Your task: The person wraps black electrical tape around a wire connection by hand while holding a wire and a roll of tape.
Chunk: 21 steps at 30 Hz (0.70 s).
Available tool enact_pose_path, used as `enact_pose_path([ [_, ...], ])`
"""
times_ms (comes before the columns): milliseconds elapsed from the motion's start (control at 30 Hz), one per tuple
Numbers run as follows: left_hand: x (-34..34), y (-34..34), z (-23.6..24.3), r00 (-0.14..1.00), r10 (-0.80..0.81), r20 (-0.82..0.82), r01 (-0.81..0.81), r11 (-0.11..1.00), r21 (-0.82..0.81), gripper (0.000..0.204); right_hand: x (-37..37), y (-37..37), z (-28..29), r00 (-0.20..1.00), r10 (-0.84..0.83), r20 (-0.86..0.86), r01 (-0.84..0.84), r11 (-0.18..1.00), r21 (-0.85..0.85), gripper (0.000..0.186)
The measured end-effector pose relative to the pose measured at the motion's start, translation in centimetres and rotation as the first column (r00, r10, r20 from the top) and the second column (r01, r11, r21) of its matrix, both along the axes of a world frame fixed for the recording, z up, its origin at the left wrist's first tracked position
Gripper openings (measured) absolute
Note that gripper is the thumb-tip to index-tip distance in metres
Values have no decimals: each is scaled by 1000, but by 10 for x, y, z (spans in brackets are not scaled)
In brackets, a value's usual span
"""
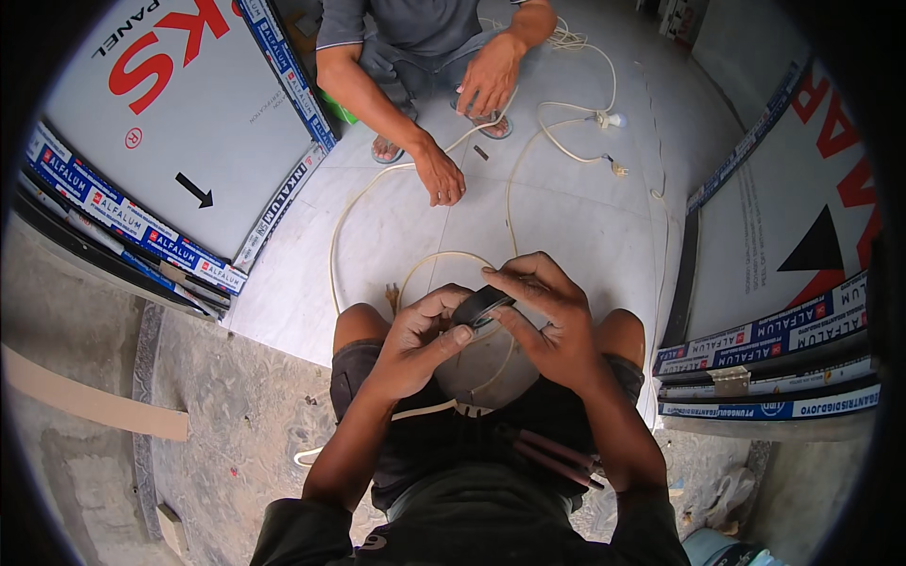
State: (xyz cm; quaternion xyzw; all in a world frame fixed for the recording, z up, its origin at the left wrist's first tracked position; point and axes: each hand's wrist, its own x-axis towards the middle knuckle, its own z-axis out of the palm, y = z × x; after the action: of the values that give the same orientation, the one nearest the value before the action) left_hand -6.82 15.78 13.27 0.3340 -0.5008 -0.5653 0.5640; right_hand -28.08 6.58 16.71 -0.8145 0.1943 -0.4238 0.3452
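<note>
A roll of black tape [478,307] is held up over my lap between both hands. My left hand [415,341] grips it from the left, with the thumb along the near edge. At its other side, the fingers of my right hand [549,325] pinch the rim. Whether a strip is pulled loose cannot be made out. Behind and below the hands runs a white cable [441,255]. Its split end [469,409] lies across my lap. Beside my left knee, a two-pin plug [392,296] rests on the floor. Pliers with dark red handles [555,457] lie on my right thigh.
Another person [415,75] squats opposite, one hand [441,177] hanging low over the tiles. A white bulb in a holder [609,120] and a second plug [618,170] lie at the far right. Framed panels stand at left [170,123] and right [769,203].
</note>
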Motion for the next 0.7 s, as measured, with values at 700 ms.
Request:
enact_pose_path([
  [700,-12,0,-16,993,103,-61,-106,993,-45,40,7,8,-10,979,-141,150,163,976,-147,47],
])
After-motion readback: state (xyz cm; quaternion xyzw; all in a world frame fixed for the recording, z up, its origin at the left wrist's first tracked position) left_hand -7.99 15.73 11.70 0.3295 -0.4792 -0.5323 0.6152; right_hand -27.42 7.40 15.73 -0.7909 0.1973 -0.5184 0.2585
